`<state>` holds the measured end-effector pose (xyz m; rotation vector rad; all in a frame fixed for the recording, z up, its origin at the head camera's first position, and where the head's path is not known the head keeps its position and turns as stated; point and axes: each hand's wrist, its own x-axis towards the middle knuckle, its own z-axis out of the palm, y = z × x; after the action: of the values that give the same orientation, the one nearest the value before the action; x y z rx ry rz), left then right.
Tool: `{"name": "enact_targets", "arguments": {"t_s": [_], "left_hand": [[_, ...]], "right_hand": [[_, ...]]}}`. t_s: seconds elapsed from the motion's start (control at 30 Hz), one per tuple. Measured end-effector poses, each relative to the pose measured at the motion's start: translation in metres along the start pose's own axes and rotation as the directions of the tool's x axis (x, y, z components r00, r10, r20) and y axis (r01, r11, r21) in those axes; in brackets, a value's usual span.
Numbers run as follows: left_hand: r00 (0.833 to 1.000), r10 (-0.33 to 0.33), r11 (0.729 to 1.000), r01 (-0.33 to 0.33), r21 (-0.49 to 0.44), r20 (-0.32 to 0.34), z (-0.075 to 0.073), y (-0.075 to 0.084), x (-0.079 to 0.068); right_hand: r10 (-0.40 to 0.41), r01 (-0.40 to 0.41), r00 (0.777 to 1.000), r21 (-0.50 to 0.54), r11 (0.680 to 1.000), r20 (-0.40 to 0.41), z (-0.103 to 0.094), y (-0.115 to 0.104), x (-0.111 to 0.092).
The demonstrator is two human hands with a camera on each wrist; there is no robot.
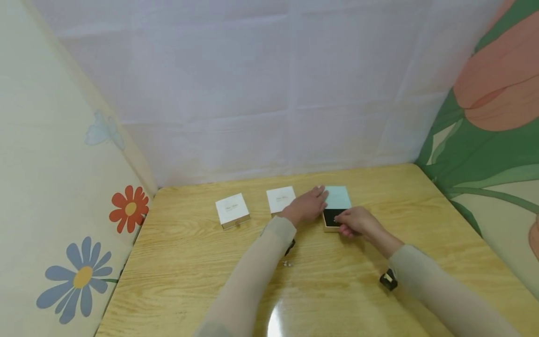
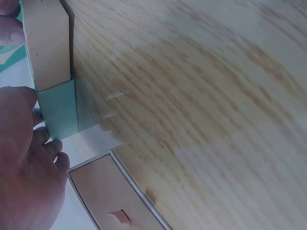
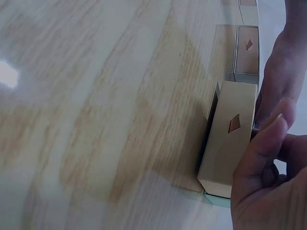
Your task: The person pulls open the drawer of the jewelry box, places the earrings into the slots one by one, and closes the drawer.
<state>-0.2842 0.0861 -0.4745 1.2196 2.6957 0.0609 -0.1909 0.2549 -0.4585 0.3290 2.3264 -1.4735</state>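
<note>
A light-blue drawer box [image 1: 338, 196] lies at the back right of the table. Its cream drawer [image 2: 48, 48] is pulled out toward me, with a black lining [image 1: 330, 216] inside. My left hand [image 1: 307, 205] rests against the left side of the blue sleeve, its fingers touching the edge. Over the lining, my right hand [image 1: 360, 222] pinches a small shiny piece [image 1: 335, 218], too small to tell its kind. In the right wrist view a notch [image 3: 234, 123] shows on the drawer's front. Several tiny shiny pieces [image 1: 287, 263] lie on the table near my left forearm.
Two white boxes with printed lids stand left of the blue one: a middle box [image 1: 280, 198] partly behind my left hand, and a left box [image 1: 233, 209]. Wood-grain table [image 1: 181, 262] runs back to a white cloth [image 1: 219, 93]. Painted walls flank both sides.
</note>
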Motion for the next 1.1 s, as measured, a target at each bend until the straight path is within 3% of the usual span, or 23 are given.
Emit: {"name": "enact_targets", "arguments": {"t_s": [1.1], "left_hand": [[1.0, 0.005, 1.0, -0.005, -0.007, -0.019, 0.0035, -0.0025, 0.0022]], "right_hand": [[0.052, -0.052, 0.999, -0.079, 0.996, -0.008, 0.0005, -0.0078, 0.0084]]}}
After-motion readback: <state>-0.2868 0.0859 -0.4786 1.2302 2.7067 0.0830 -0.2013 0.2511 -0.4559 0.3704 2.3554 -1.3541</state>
